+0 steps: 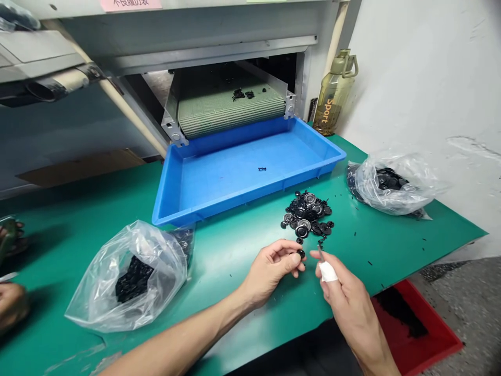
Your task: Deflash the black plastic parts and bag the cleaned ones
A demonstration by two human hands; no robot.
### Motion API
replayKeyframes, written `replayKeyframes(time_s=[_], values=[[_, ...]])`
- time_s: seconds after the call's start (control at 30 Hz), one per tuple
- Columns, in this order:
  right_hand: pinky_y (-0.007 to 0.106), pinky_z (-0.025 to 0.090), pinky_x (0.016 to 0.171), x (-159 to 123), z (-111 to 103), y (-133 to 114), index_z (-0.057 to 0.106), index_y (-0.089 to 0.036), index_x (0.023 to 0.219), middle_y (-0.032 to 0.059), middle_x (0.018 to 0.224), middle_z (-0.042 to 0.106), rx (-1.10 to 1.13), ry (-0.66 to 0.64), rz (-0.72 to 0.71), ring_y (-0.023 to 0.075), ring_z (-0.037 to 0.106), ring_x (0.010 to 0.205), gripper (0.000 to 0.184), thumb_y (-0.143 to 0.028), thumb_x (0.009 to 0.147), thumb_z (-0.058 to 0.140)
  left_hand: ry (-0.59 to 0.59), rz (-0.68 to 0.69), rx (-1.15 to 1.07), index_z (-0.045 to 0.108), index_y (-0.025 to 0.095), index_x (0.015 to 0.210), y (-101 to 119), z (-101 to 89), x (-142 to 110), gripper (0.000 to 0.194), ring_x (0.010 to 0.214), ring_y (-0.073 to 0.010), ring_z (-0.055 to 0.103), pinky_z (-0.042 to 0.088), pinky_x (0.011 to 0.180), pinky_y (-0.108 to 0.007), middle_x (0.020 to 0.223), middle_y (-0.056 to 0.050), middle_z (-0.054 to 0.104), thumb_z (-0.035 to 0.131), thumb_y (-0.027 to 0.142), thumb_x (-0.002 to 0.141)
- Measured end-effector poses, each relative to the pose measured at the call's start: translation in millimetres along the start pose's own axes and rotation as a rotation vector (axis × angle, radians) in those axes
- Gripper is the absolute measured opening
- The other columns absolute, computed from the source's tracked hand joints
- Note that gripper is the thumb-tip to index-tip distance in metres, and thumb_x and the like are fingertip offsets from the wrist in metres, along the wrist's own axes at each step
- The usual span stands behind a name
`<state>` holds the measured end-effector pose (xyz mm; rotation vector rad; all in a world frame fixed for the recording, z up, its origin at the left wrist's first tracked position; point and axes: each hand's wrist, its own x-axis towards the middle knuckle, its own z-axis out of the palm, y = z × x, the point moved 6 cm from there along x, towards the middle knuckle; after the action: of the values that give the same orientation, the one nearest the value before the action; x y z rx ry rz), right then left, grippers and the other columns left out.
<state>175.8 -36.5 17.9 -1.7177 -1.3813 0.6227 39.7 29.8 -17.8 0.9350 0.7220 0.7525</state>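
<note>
My left hand [276, 266] pinches a small round black part [300, 254] between thumb and fingers, just above the green tabletop. Close beside it, my right hand [342, 290] is closed around a thin metal tool [320, 253] whose short tip points away from me. A white wrapping [327, 271] covers the thumb of this hand. The rest of the tool is hidden in the grip, and its kind does not show. Just beyond both hands lies a loose pile of black round parts [309, 213], some wide and ring-shaped, others small.
A blue tray [250, 201] sits below a green conveyor belt [230, 117] bearing several black pieces. Open plastic bags of black parts stand left [129, 282] and right [395, 183]. A bottle [334, 96] stands by the wall, a red bin [426, 334] below. Another person's hand [11, 305] shows at left.
</note>
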Motion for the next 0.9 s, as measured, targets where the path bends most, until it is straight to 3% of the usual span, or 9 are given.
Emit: replayKeyframes(time_s=[0.13, 0.23, 0.33, 0.43, 0.7, 0.9], values=[[0.022, 0.043, 0.044, 0, 2, 5, 0.066, -0.018, 0.108, 0.0021, 0.071, 0.068, -0.062, 0.027, 0.038, 0.0131, 0.058, 0.052, 0.034, -0.028, 0.091, 0.038, -0.026, 0.007, -0.041, 0.064, 0.014, 0.098, 1, 2.0, 1, 0.023, 0.071, -0.0109, 0.058, 0.043, 0.064, -0.023, 0.087, -0.006, 0.068, 0.070, 0.029, 0.082], [0.022, 0.047, 0.052, -3, 0, 0, 0.067, -0.019, 0.101, 0.0030, 0.077, 0.071, -0.157, 0.079, -0.085, 0.0146, 0.064, 0.061, 0.029, -0.026, 0.091, 0.040, -0.058, 0.007, -0.114, 0.062, 0.015, 0.096, 3, 4.2, 1, 0.022, 0.078, -0.0132, 0.060, 0.041, 0.062, -0.023, 0.097, -0.008, 0.066, 0.070, 0.030, 0.082], [0.024, 0.050, 0.065, -8, 0, -9, 0.067, -0.019, 0.102, 0.0053, 0.090, 0.072, -0.272, 0.094, -0.231, 0.0168, 0.068, 0.077, 0.029, -0.021, 0.093, 0.039, -0.060, -0.014, -0.053, 0.066, 0.013, 0.097, 1, 2.4, 2, 0.023, 0.072, -0.0097, 0.055, 0.040, 0.064, -0.023, 0.090, -0.006, 0.064, 0.072, 0.028, 0.080], [0.027, 0.048, 0.068, -12, 1, -15, 0.065, -0.020, 0.110, 0.0058, 0.092, 0.069, -0.358, 0.058, -0.294, 0.0179, 0.066, 0.079, 0.030, -0.021, 0.095, 0.038, -0.052, -0.026, -0.008, 0.069, 0.014, 0.102, -2, -0.6, 2, 0.026, 0.065, -0.0064, 0.049, 0.038, 0.066, -0.023, 0.083, -0.003, 0.062, 0.072, 0.029, 0.081], [0.026, 0.045, 0.068, -12, 8, -15, 0.062, -0.022, 0.114, 0.0039, 0.089, 0.065, -0.296, 0.011, -0.275, 0.0154, 0.062, 0.076, 0.030, -0.022, 0.097, 0.038, -0.044, -0.015, 0.011, 0.071, 0.015, 0.099, -3, -1.9, 1, 0.026, 0.063, -0.0080, 0.052, 0.039, 0.066, -0.024, 0.070, 0.000, 0.059, 0.073, 0.031, 0.079], [0.025, 0.042, 0.066, -17, 14, -16, 0.062, -0.019, 0.109, 0.0046, 0.088, 0.065, -0.315, 0.088, -0.270, 0.0155, 0.061, 0.073, 0.027, -0.020, 0.096, 0.038, -0.018, -0.003, 0.068, 0.071, 0.016, 0.093, -3, -3.1, 1, 0.027, 0.062, -0.0080, 0.051, 0.039, 0.062, -0.022, 0.071, 0.000, 0.058, 0.079, 0.030, 0.072]])
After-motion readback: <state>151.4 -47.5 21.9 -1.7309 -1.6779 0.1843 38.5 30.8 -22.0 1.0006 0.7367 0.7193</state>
